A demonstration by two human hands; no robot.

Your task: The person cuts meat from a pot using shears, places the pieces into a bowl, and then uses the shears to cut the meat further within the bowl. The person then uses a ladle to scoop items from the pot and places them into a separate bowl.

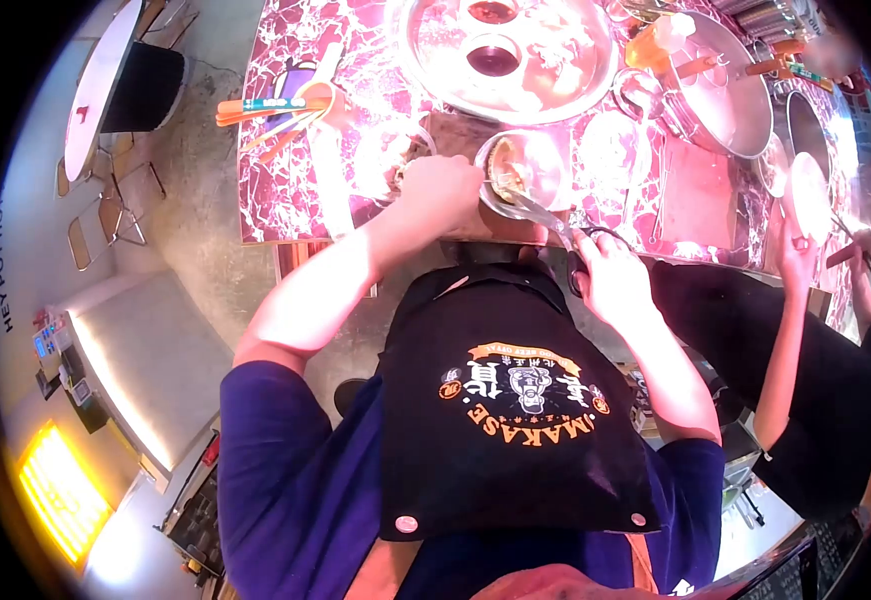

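My right hand [610,272] grips the black handles of a pair of scissors [545,215]. Their blades reach into a round bowl [552,165] near the table's front edge. Pale brownish food [504,168] lies on the bowl's left side, by the blade tips. My left hand [442,190] is curled closed at the left of this bowl, close to its rim. What its fingers hold, if anything, is hidden. Just beyond my left wrist stands a second bowl [367,158] with food in it, washed out by glare.
A large metal tray [415,70] with two dark sauce bowls lies ahead. Orange-handled utensils [255,108] stick out at the left. A wide metal pan [755,135] stands at the right, where a co-worker's hand [798,255] holds a white dish [807,195].
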